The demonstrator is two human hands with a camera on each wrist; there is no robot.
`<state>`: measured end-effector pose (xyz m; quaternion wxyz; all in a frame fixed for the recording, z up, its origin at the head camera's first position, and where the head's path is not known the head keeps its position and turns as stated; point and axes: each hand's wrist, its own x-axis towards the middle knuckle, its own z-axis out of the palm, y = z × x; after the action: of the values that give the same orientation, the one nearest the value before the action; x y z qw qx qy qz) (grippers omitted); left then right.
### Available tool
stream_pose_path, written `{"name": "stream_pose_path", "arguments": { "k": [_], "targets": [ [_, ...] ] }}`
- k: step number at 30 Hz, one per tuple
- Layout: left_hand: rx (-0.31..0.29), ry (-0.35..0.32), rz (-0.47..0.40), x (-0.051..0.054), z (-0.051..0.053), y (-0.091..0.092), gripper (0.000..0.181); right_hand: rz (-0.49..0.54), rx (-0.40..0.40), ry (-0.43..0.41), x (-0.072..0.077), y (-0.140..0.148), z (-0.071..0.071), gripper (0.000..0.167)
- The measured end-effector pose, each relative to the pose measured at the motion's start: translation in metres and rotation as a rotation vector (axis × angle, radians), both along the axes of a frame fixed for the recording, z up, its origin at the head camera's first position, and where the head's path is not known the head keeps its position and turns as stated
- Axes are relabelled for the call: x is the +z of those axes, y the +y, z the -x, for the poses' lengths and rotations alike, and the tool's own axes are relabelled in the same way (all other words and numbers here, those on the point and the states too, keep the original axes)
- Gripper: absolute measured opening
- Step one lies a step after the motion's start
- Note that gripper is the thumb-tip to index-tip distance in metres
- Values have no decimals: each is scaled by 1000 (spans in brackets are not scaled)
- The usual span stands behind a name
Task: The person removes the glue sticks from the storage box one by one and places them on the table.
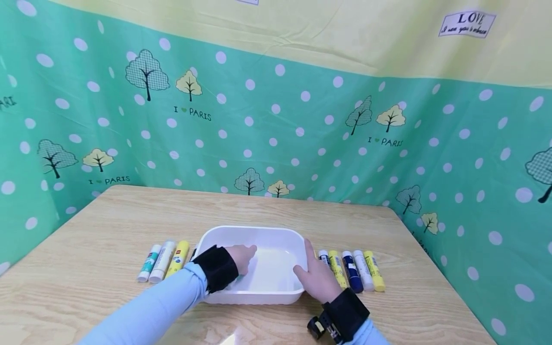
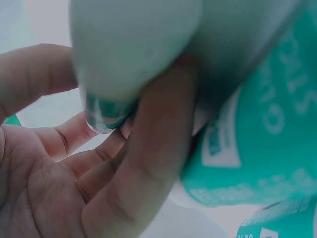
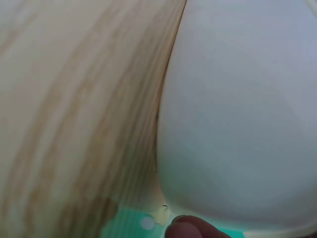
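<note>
A white plastic basin [image 1: 276, 268] stands on the table in front of me. My left hand [image 1: 240, 256] reaches down inside it, over its left part. In the left wrist view, that hand's thumb and fingers grip a whitish glue stick [image 2: 133, 44] with a dark teal band near its end. Teal glue sticks [image 2: 267, 124] lie close beside the fingers; the left wrist and sleeve mostly hide them in the head view. At the basin's right side, my right hand [image 1: 321, 278] holds the rim, thumb on the inner side and fingers outside.
Left of the basin lies a row of glue sticks: a teal one [image 1: 149, 263], a white one [image 1: 162, 261] and a yellow one [image 1: 178, 258]. More lie at the right, including a dark blue one [image 1: 352, 272] and a yellow one [image 1: 374, 271]. A patterned curtain [image 1: 258, 124] hangs behind the wooden table [image 1: 336, 218].
</note>
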<state>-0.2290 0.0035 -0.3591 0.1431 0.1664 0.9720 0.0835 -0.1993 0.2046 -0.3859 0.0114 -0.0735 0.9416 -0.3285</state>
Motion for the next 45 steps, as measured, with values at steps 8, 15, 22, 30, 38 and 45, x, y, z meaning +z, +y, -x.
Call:
{"name": "stream_pose_path", "arguments": {
  "k": [8, 15, 22, 30, 38, 45],
  "targets": [
    [-29, 28, -67, -8, 10, -5, 31, -1, -1, -3, -2, 0, 1, 71],
    [-83, 111, -53, 12, 4, -6, 34, -3, -7, 0, -1, 0, 0, 71],
    [-125, 252, -37, 29, -1, -14, 40, -2, -10, -13, -1, -1, 0, 70],
    [-144, 395, -41, 41, -13, -28, 37, 9, -11, -21, 0, 0, 0, 70],
    [-87, 475, -136, 52, -17, -59, 41, 10, 3, -5, 0, 0, 0, 69],
    [-11, 547, -160, 49, -18, -98, 42, 3, 4, 1, -1, 0, -1, 70]
  ]
}}
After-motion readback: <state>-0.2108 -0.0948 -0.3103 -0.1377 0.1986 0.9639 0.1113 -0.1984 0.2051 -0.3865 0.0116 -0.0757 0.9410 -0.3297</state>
